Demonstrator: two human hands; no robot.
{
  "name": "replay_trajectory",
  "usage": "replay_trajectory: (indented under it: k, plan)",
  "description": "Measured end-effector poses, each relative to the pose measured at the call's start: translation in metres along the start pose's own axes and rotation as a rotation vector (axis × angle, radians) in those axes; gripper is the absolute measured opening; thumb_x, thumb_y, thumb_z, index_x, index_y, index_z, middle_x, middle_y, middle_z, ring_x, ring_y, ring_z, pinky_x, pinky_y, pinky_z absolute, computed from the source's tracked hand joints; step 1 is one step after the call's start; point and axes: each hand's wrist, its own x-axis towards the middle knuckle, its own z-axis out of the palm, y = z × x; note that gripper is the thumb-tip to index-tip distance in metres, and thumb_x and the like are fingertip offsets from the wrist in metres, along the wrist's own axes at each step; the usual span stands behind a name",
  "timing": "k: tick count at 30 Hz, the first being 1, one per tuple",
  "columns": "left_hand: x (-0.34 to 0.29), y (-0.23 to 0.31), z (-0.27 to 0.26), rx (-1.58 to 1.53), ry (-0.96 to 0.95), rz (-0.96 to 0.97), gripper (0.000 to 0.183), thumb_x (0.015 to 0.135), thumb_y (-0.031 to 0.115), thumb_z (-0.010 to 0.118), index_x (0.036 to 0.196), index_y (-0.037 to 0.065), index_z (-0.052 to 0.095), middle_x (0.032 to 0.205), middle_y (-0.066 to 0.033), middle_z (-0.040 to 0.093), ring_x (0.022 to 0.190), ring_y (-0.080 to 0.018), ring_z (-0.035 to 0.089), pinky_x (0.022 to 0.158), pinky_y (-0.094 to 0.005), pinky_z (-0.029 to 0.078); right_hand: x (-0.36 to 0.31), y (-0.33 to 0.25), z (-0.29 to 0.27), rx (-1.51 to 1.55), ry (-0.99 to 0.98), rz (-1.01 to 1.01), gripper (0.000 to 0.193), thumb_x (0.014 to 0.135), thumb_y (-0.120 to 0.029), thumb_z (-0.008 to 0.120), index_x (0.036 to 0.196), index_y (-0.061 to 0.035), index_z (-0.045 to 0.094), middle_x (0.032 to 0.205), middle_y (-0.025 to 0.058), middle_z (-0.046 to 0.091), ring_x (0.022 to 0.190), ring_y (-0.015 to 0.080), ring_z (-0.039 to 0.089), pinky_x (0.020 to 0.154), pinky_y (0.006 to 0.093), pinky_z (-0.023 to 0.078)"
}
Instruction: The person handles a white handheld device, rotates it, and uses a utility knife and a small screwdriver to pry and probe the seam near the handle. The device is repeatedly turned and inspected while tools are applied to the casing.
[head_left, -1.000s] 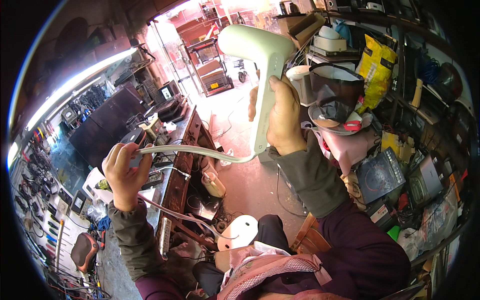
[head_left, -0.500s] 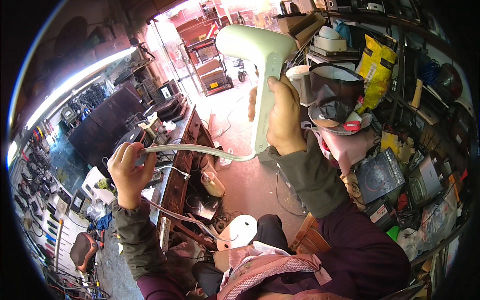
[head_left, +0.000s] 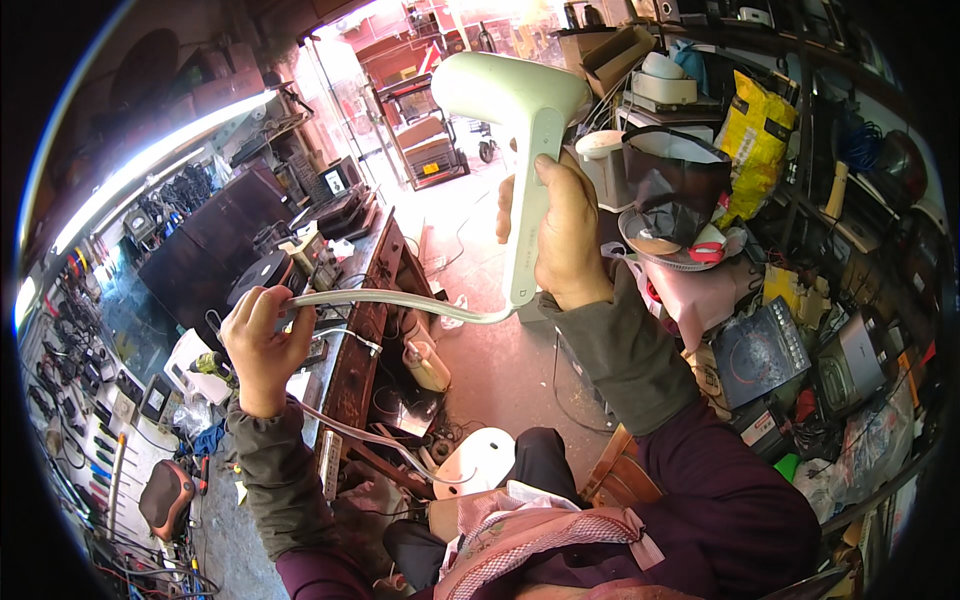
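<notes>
Both clamped — right hand (head_left: 570, 235) on the pale appliance's (head_left: 520, 95) handle (head_left: 526, 255), left hand (head_left: 262, 345) on its cord (head_left: 400, 297) — seemingly to clear the bench (head_left: 350, 385) edge.

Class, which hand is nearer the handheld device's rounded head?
Right: the right hand grips the handle below the rounded head; the left hand holds the pale hose, lower and farther left.

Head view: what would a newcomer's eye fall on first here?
First, the pale, hair-dryer-shaped device at upper middle, its handle gripped in the right hand. A pale cord runs from its base to the left hand, at left. Then the yellow bag at upper right and lit tube light at upper left stand out.
</notes>
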Motion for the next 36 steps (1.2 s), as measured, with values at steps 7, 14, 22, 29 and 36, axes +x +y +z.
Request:
replay_trajectory:
  k: [7, 14, 22, 29, 36]
  plan:
    - [-0.003, 0.002, 0.001, -0.022, -0.018, -0.034, 0.023, 0.078, 0.008, 0.088, 0.092, 0.003, 0.07, 0.077, -0.0084, 0.068, 0.064, -0.0247, 0.07, 0.059, -0.0345, 0.054, 0.001, 0.003, -0.002, 0.002, -0.009, 0.006, 0.044, 0.108, -0.034, 0.046, 0.134, -0.0024, 0.062, 0.084, 0.0115, 0.066, 0.064, 0.0206, 0.062, 0.06, 0.0367, 0.054]
    - [-0.007, 0.0, 0.003, -0.028, -0.029, -0.048, 0.022, 0.079, 0.007, 0.086, 0.092, 0.002, 0.069, 0.077, -0.0092, 0.068, 0.065, -0.0257, 0.07, 0.06, -0.035, 0.054, 0.002, 0.003, -0.002, -0.005, -0.017, 0.008, 0.043, 0.108, -0.034, 0.046, 0.133, -0.0033, 0.062, 0.084, 0.0113, 0.065, 0.063, 0.021, 0.062, 0.059, 0.0367, 0.053]
    - [-0.013, 0.0, 0.007, -0.073, -0.042, -0.086, 0.019, 0.081, 0.007, 0.084, 0.093, 0.002, 0.07, 0.077, -0.0104, 0.067, 0.066, -0.0267, 0.071, 0.061, -0.0352, 0.054, -0.001, -0.001, 0.003, 0.011, -0.001, -0.024, 0.03, 0.107, -0.03, 0.048, 0.104, -0.0012, 0.057, 0.079, 0.0118, 0.063, 0.059, 0.0215, 0.062, 0.058, 0.0386, 0.054]
    - [-0.024, -0.008, 0.022, -0.114, -0.06, -0.13, 0.017, 0.084, 0.008, 0.084, 0.093, 0.003, 0.07, 0.079, -0.0102, 0.068, 0.065, -0.0255, 0.07, 0.061, -0.0346, 0.054, 0.0, 0.004, 0.004, -0.028, 0.031, -0.036, 0.028, 0.107, -0.029, 0.053, 0.106, -0.0023, 0.059, 0.08, 0.0121, 0.065, 0.059, 0.0211, 0.063, 0.057, 0.0363, 0.054]
    - [-0.062, -0.014, 0.046, -0.204, -0.21, -0.377, 0.017, 0.09, 0.007, 0.082, 0.103, -0.001, 0.075, 0.087, -0.0116, 0.075, 0.075, -0.0159, 0.074, 0.068, -0.0317, 0.056, 0.015, 0.03, -0.016, -0.058, -0.029, 0.006, 0.039, 0.106, -0.04, 0.056, 0.113, -0.003, 0.066, 0.086, 0.011, 0.072, 0.066, 0.0217, 0.069, 0.059, 0.0353, 0.06]
